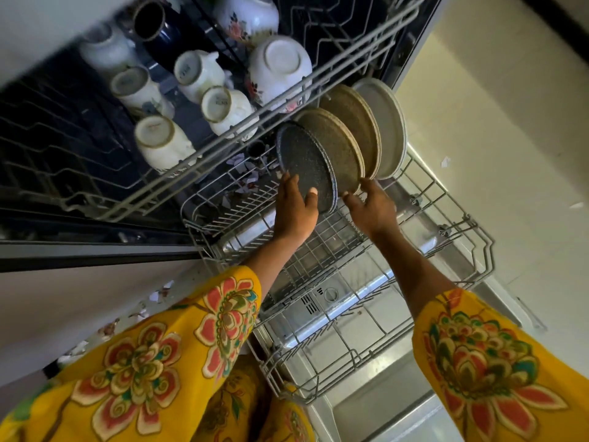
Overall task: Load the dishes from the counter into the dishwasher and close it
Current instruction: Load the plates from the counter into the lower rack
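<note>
pale floor tiles (497, 129) beside open dishwasher, left hand (294, 207) gripping dark plate (306, 161), right hand (374, 207) loosely spread

No text could be read: the dark stamped marks on the upturned bases of the white ceramic cups (188, 70) in the grey wire upper rack (223, 135) were too blurred.

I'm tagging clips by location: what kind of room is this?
Most likely a home kitchen: an open dishwasher with a pulled-out grey wire lower rack, white ceramic cups upside down in the upper rack, and a dark speckled round plate being slotted beside other plates.
</note>
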Demonstrator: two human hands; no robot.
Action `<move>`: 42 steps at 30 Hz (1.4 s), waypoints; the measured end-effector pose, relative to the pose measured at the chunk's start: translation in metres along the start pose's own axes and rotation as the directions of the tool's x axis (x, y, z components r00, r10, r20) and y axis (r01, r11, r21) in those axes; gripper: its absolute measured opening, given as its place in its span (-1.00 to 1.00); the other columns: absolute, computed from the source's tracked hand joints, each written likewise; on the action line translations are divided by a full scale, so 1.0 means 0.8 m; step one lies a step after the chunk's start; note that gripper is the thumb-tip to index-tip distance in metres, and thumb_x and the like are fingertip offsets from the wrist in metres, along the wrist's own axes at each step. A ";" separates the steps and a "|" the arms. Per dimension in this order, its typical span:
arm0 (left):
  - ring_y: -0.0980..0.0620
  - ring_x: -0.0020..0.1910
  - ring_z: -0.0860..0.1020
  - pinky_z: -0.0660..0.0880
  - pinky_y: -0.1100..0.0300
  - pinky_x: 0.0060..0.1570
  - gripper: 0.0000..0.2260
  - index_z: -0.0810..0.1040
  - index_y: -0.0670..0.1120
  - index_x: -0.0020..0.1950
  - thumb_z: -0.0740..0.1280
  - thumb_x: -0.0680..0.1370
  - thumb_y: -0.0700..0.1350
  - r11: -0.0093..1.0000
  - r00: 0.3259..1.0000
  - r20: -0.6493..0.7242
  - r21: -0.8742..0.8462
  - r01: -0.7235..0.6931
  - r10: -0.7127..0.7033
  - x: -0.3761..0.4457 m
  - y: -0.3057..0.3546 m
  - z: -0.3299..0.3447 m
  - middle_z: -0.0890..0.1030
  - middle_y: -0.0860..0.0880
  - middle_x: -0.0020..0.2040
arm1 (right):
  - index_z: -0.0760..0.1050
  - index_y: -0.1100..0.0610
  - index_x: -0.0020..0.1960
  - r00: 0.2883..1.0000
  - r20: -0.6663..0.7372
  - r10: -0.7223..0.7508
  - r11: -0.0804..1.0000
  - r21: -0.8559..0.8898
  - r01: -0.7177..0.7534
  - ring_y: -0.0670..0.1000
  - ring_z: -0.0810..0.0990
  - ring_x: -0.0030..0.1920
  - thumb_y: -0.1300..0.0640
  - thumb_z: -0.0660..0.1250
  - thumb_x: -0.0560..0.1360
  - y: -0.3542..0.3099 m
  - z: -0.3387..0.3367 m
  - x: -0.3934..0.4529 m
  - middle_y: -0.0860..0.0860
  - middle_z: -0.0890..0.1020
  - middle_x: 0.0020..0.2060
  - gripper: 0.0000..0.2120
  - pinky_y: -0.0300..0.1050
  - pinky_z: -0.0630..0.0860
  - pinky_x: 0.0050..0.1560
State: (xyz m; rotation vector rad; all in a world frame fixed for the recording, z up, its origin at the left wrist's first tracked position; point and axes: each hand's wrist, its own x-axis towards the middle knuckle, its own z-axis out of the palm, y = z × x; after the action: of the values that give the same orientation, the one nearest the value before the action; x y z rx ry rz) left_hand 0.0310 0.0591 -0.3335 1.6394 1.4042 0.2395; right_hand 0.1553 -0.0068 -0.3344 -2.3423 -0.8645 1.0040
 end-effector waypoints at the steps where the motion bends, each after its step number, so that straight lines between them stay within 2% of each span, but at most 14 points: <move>1: -0.15 0.48 0.18 0.24 0.07 0.41 -0.53 0.15 -0.24 0.50 0.14 0.64 -0.12 0.998 0.999 -0.011 -0.047 0.032 -0.032 -0.003 0.005 -0.006 0.12 -0.22 0.52 | 0.27 0.14 0.44 1.000 -0.004 -0.012 1.000 0.001 0.012 0.14 0.41 0.33 -0.05 0.21 0.57 -0.005 0.000 -0.009 0.14 0.43 0.35 -0.49 -0.03 0.34 0.29; 3: -0.16 0.39 0.32 0.33 0.13 0.30 -0.57 0.18 -0.25 0.48 0.10 0.65 -0.13 0.989 0.996 -0.045 -0.126 0.073 -0.080 -0.011 0.013 -0.021 0.23 -0.25 0.47 | 0.24 0.13 0.46 1.000 0.004 -0.024 0.999 0.022 0.024 0.14 0.41 0.33 -0.07 0.18 0.58 -0.021 -0.001 -0.030 0.13 0.42 0.36 -0.48 -0.03 0.34 0.28; 5: -0.17 0.34 0.38 0.32 0.14 0.23 -0.60 0.21 -0.26 0.46 0.07 0.66 -0.14 0.977 0.989 -0.072 -0.181 0.117 -0.132 -0.023 0.021 -0.037 0.30 -0.26 0.42 | 0.22 0.10 0.47 0.998 0.009 -0.062 0.998 0.030 0.062 0.15 0.42 0.32 -0.08 0.15 0.59 -0.041 -0.001 -0.054 0.13 0.41 0.37 -0.49 0.00 0.35 0.29; 7: -0.16 0.34 0.37 0.32 0.15 0.22 -0.63 0.24 -0.28 0.44 0.04 0.66 -0.17 0.958 0.979 -0.083 -0.236 0.161 -0.185 -0.038 0.027 -0.053 0.32 -0.26 0.41 | 0.23 0.06 0.46 0.995 0.016 -0.101 0.994 0.046 0.101 0.17 0.43 0.31 -0.10 0.12 0.59 -0.061 0.001 -0.080 0.15 0.41 0.36 -0.51 0.06 0.39 0.29; 10: -0.15 0.33 0.39 0.32 0.13 0.24 -0.66 0.30 -0.28 0.41 0.01 0.65 -0.22 0.924 0.962 -0.102 -0.319 0.210 -0.253 -0.065 0.030 -0.080 0.36 -0.26 0.39 | 0.26 0.08 0.45 0.985 0.090 -0.147 0.989 0.039 0.144 0.13 0.44 0.29 -0.05 0.10 0.61 -0.093 0.004 -0.122 0.13 0.41 0.35 -0.55 -0.03 0.35 0.27; 12: -0.15 0.35 0.38 0.32 0.08 0.30 -0.64 0.30 -0.24 0.43 0.00 0.66 -0.20 0.894 0.941 -0.090 -0.355 0.275 -0.325 -0.084 0.027 -0.097 0.35 -0.22 0.42 | 0.26 0.07 0.45 0.982 0.136 -0.130 0.991 0.033 0.126 0.12 0.44 0.30 -0.06 0.09 0.62 -0.112 0.008 -0.147 0.12 0.42 0.36 -0.56 -0.06 0.33 0.27; 15: -0.16 0.33 0.41 0.35 0.06 0.27 -0.67 0.37 -0.24 0.37 0.02 0.65 -0.19 0.833 0.909 -0.091 -0.445 0.328 -0.407 -0.119 0.023 -0.127 0.39 -0.23 0.39 | 0.26 0.04 0.45 0.976 0.197 -0.092 0.995 0.063 0.081 0.13 0.41 0.34 -0.10 0.08 0.61 -0.143 0.015 -0.187 0.13 0.41 0.37 -0.55 -0.07 0.31 0.29; 20: -0.16 0.31 0.42 0.37 0.07 0.27 -0.67 0.37 -0.24 0.36 0.02 0.66 -0.16 0.750 0.855 -0.092 -0.534 0.390 -0.510 -0.177 0.013 -0.192 0.41 -0.22 0.37 | 0.22 0.05 0.48 0.956 0.275 -0.105 0.993 0.085 0.084 0.10 0.28 0.44 -0.09 0.05 0.62 -0.190 0.031 -0.253 0.10 0.29 0.46 -0.53 -0.08 0.22 0.38; 23: -0.15 0.28 0.44 0.36 0.05 0.29 -0.67 0.38 -0.22 0.35 0.05 0.66 -0.11 0.687 0.825 -0.111 -0.621 0.378 -0.555 -0.215 -0.001 -0.237 0.45 -0.16 0.33 | 0.26 0.09 0.46 0.938 0.317 -0.141 0.989 0.080 0.122 0.12 0.29 0.43 -0.02 0.06 0.63 -0.217 0.046 -0.290 0.11 0.31 0.45 -0.57 -0.10 0.23 0.35; 28: -0.24 0.19 0.45 0.38 0.02 0.23 -0.66 0.40 -0.25 0.29 0.01 0.66 -0.08 0.629 0.769 -0.161 -0.687 0.364 -0.619 -0.277 -0.033 -0.312 0.50 -0.26 0.23 | 0.24 0.10 0.47 0.885 0.423 -0.194 0.976 -0.008 0.218 0.14 0.30 0.42 -0.01 0.04 0.64 -0.266 0.080 -0.357 0.11 0.32 0.44 -0.57 -0.07 0.25 0.35; 31: -0.20 0.16 0.43 0.35 0.07 0.12 -0.66 0.36 -0.26 0.31 -0.01 0.67 -0.11 0.607 0.752 -0.170 -0.712 0.353 -0.637 -0.308 -0.052 -0.357 0.46 -0.20 0.21 | 0.35 0.15 0.37 0.842 0.471 -0.261 0.940 -0.073 0.333 0.16 0.41 0.32 -0.05 0.04 0.64 -0.300 0.113 -0.396 0.15 0.44 0.33 -0.59 -0.01 0.36 0.28; 35: -0.21 0.27 0.40 0.33 0.05 0.23 -0.64 0.34 -0.27 0.36 -0.01 0.68 -0.10 0.583 0.717 -0.235 -0.760 0.285 -0.657 -0.354 -0.075 -0.423 0.42 -0.26 0.31 | 0.31 0.15 0.43 0.789 0.520 -0.328 0.888 -0.116 0.445 0.14 0.39 0.35 -0.08 0.03 0.63 -0.355 0.164 -0.449 0.14 0.41 0.37 -0.53 -0.03 0.33 0.34; 39: -0.24 0.26 0.42 0.35 -0.10 0.30 -0.63 0.39 -0.25 0.33 0.01 0.67 -0.06 0.544 0.678 -0.263 -0.804 0.239 -0.687 -0.401 -0.115 -0.495 0.44 -0.26 0.30 | 0.26 0.16 0.46 0.757 0.537 -0.373 0.866 -0.092 0.492 0.12 0.33 0.40 -0.05 0.03 0.64 -0.413 0.215 -0.510 0.14 0.36 0.42 -0.53 -0.09 0.25 0.37; 42: -0.23 0.25 0.44 0.36 -0.01 0.28 -0.63 0.42 -0.29 0.29 0.03 0.67 -0.07 0.590 0.659 -0.335 -0.781 0.206 -0.673 -0.436 -0.157 -0.550 0.47 -0.28 0.28 | 0.29 0.17 0.44 0.706 0.562 -0.431 0.826 -0.069 0.559 0.11 0.36 0.38 -0.01 0.04 0.64 -0.455 0.263 -0.564 0.14 0.39 0.39 -0.56 -0.11 0.27 0.35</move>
State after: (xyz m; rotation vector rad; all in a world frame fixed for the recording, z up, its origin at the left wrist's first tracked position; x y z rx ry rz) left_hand -0.4599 -0.0256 -0.0447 0.4955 1.8674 0.9303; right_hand -0.3813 -0.0315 -0.0322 -1.8146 -1.8134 1.3655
